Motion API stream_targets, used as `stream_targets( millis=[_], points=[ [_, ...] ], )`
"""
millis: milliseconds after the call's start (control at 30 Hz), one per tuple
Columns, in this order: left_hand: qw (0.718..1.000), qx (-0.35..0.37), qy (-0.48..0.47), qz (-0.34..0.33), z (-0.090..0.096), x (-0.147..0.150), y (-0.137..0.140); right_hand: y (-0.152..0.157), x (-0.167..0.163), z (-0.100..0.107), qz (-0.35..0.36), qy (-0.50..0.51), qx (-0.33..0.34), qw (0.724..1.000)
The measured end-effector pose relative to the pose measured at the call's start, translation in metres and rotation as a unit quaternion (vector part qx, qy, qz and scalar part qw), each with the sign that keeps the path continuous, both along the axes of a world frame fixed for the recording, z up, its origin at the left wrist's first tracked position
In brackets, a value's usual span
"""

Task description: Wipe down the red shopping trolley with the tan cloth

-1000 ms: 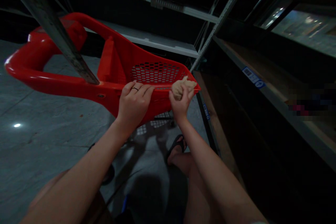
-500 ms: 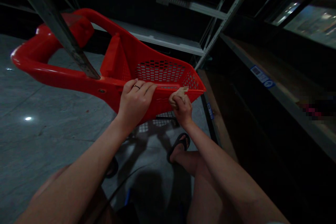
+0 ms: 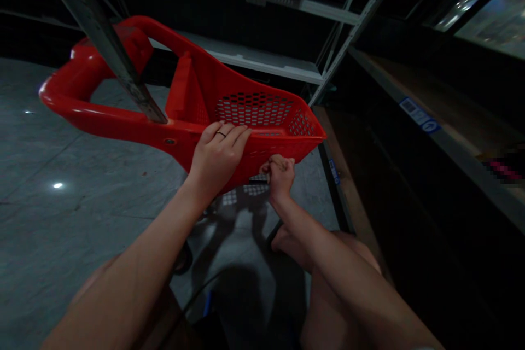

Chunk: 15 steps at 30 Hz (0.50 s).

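A red plastic shopping cart with a perforated basket stands in front of me. My left hand, with a dark ring on one finger, is closed over the basket's near rim. Lower and to the right, my right hand is closed around a crumpled beige cloth at the outer side of the basket. Most of the cloth is hidden by the fingers.
A metal pole rises in front of the cart's handle. Behind stands a white metal shelf rack. Dark shelving with a blue-and-white label runs along the right. A black cable hangs near my legs above the grey tiled floor.
My right hand with the cloth has moved down from the basket's rim to its outer side. The left hand keeps its place on the rim; the view has shifted slightly.
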State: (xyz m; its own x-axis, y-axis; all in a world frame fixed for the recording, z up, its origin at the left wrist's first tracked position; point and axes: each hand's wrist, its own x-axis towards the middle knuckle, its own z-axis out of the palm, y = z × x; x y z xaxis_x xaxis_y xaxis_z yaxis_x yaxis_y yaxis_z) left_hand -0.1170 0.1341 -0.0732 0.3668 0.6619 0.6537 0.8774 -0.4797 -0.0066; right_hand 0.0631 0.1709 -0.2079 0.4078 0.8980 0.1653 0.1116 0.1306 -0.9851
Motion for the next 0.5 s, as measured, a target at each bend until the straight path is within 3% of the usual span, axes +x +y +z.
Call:
stream_targets(
  millis=[67,167,267,333,400,500],
  points=[
    [0.999,0.023,0.035,-0.013,0.002,-0.005,-0.001,0.006,0.004,0.030,-0.071,0.006,0.041,0.997],
    [0.995,0.072,0.066,-0.012,0.009,-0.014,-0.003,0.011,0.020,0.078,-0.164,-0.101,0.171,0.966],
    [0.993,0.104,0.054,0.016,0.019,-0.023,-0.006,0.012,0.032,0.105,-0.134,-0.269,0.275,0.913],
    [0.995,0.092,0.034,0.029,0.023,-0.028,-0.008,0.012,0.030,0.102,-0.057,-0.359,0.304,0.881],
    [0.997,0.067,0.023,0.038,0.025,-0.032,-0.008,0.011,0.020,0.086,0.035,-0.411,0.300,0.860],
    [0.997,0.052,0.017,0.048,0.024,-0.034,-0.005,0.005,-0.001,0.048,0.159,-0.399,0.245,0.869]
  ],
)
